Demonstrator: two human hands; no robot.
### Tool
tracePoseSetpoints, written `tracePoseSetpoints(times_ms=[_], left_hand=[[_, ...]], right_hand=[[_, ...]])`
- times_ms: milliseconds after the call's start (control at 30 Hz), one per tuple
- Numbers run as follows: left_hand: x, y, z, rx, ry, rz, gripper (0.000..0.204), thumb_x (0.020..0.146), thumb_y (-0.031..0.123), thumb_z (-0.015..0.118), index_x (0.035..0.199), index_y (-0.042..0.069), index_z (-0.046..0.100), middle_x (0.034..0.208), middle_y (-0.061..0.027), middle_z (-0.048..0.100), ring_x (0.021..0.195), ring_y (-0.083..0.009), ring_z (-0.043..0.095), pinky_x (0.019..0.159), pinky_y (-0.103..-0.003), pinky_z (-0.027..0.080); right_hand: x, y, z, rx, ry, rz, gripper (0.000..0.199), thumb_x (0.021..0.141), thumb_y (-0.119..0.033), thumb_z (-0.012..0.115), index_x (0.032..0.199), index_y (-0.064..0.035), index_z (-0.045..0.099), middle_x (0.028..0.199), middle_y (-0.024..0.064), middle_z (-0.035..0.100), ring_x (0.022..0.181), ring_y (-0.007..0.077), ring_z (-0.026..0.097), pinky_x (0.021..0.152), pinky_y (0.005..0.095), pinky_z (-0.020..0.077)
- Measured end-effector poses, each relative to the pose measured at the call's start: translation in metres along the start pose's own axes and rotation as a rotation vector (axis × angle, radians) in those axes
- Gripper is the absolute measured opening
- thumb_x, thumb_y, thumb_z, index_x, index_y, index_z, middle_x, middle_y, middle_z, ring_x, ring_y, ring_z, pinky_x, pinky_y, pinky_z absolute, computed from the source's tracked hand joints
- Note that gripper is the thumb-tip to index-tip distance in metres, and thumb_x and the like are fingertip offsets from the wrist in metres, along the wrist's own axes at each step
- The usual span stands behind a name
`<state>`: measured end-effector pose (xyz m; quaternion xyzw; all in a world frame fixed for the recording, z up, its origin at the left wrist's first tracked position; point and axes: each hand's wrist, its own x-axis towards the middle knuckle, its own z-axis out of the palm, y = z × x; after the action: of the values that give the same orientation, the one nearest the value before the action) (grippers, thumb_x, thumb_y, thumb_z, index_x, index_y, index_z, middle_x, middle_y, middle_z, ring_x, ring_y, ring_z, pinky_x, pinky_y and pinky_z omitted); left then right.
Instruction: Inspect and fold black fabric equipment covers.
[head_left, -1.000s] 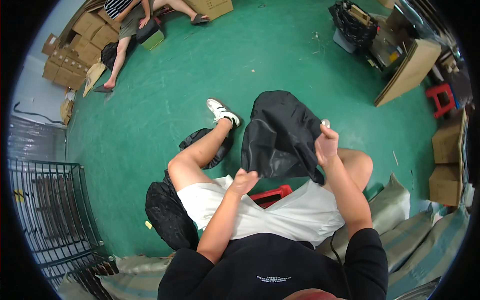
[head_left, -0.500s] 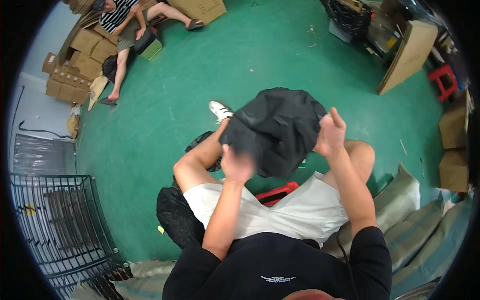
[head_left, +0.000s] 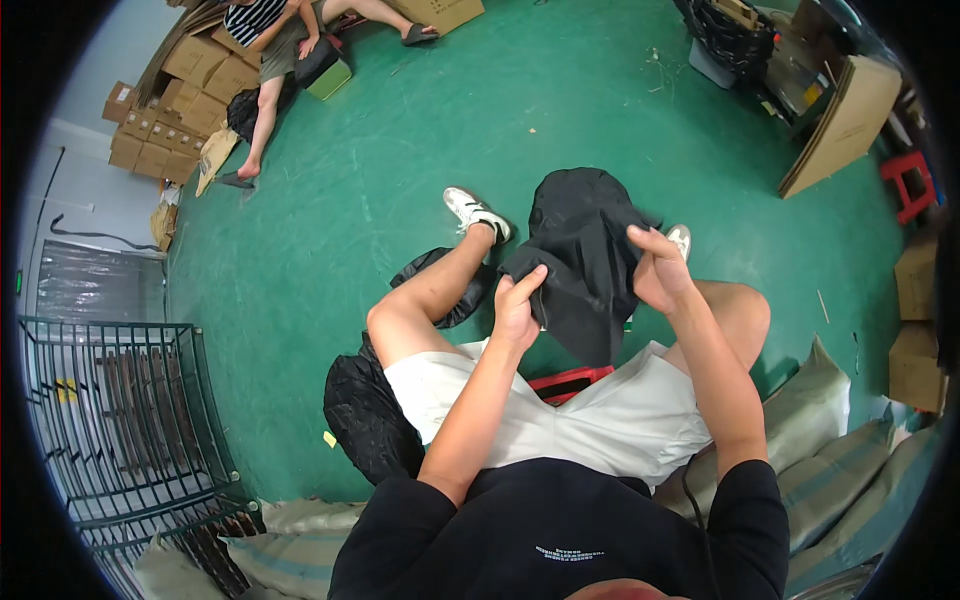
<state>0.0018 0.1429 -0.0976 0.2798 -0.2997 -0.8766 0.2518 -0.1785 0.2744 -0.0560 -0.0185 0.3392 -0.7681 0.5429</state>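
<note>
Head view is looking down on a seated person who is holding a black garment (head_left: 585, 265) up above the knees, over the green floor (head_left: 400, 160); the left hand (head_left: 517, 305) is pinching the garment's lower left edge, thumb and fingers closed on the cloth; the right hand (head_left: 658, 270) is gripping its right edge, fingers curled shut around a fold; the cloth is hanging loose and crumpled between the two hands, its lower part drooping toward the white shorts (head_left: 560, 410); a red stool (head_left: 570, 380) is showing under the thighs; a black plastic bag (head_left: 365, 415) is lying on the floor just beside the left thigh; white sneakers (head_left: 475, 210) are resting on the floor beyond the garment; stacked cardboard boxes (head_left: 165, 110) are sitting at the floor's far left corner, where another person's legs (head_left: 265, 110) are stretching out; a green wire rack (head_left: 120, 420) is standing at the left edge.
</note>
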Motion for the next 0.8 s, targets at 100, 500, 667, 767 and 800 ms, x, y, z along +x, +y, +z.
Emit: tracePoseSetpoints(times_ms=[100,500,667,767,800], left_hand=[[0.013,0.005,0.004,-0.001,-0.020,-0.005,0.022,0.087,0.005,0.064,0.109,0.000,0.060,0.102,-0.0084,0.067,0.090,-0.0188,0.066,0.082,-0.033,0.054],[0.133,0.096,0.076,0.173,-0.230,-0.069,0.016,0.086,0.012,0.062,0.095,-0.001,0.065,0.091,-0.0103,0.070,0.082,-0.0210,0.067,0.078,-0.034,0.054],[0.172,0.122,0.104,0.171,-0.261,0.095,0.015,0.086,0.011,0.065,0.097,0.000,0.065,0.094,-0.0098,0.070,0.085,-0.0205,0.067,0.079,-0.034,0.054],[0.200,0.095,0.072,0.201,-0.119,0.112,0.028,0.086,0.012,0.067,0.110,-0.002,0.063,0.106,-0.0128,0.068,0.096,-0.0237,0.065,0.087,-0.037,0.051],[0.204,0.075,0.062,0.218,-0.021,0.073,0.033,0.086,0.015,0.068,0.113,-0.004,0.062,0.110,-0.0147,0.067,0.098,-0.0249,0.065,0.089,-0.038,0.051]], right_hand=[[0.002,0.007,-0.002,-0.033,0.047,0.086,0.045,0.086,-0.006,0.063,0.129,-0.0024,0.052,0.127,0.0112,0.059,0.117,0.0263,0.056,0.103,0.0422,0.0437],[0.071,-0.065,0.011,-0.037,0.204,-0.255,0.041,0.087,0.003,0.058,0.126,-0.0030,0.048,0.122,0.0143,0.058,0.115,0.0319,0.056,0.099,0.0539,0.0437],[0.108,-0.099,0.018,-0.143,0.129,-0.483,0.034,0.090,-0.003,0.059,0.122,0.0019,0.049,0.118,0.0151,0.061,0.105,0.0282,0.062,0.093,0.0421,0.0502],[0.134,-0.077,0.000,-0.156,0.271,-0.446,0.035,0.092,-0.007,0.059,0.124,0.0026,0.048,0.120,0.0157,0.060,0.105,0.0271,0.062,0.093,0.0406,0.0504],[0.144,-0.064,-0.017,-0.152,0.412,-0.387,0.037,0.093,-0.009,0.059,0.126,0.0025,0.048,0.121,0.0160,0.059,0.107,0.0270,0.060,0.094,0.0412,0.0497]])
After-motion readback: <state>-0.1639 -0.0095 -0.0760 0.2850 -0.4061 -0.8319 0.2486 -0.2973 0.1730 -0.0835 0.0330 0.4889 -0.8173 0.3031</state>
